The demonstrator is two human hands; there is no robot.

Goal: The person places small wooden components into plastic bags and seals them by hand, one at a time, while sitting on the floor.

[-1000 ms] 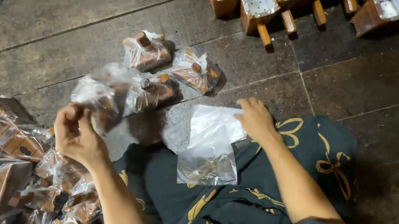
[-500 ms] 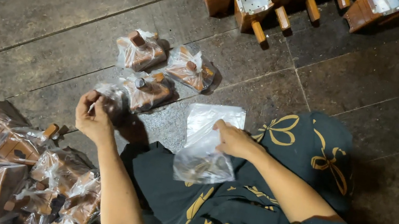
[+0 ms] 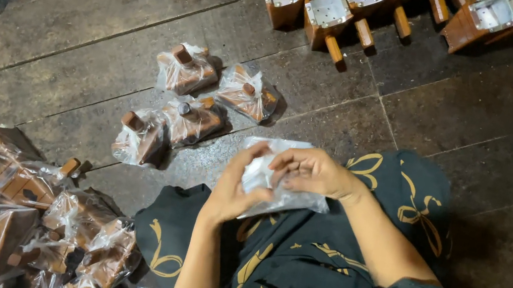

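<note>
You sit on the dark tiled floor (image 3: 496,126) of a small packing workshop: unwrapped brown wooden pieces (image 3: 327,12) line its far edge, four bagged pieces (image 3: 191,104) lie mid-floor, and a bagged heap (image 3: 8,215) fills its near-left corner.

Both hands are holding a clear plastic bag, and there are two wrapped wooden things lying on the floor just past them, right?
Not two: the head view shows four wrapped wooden pieces on the floor. Yes, the left hand and right hand hold the clear plastic bag.
</note>
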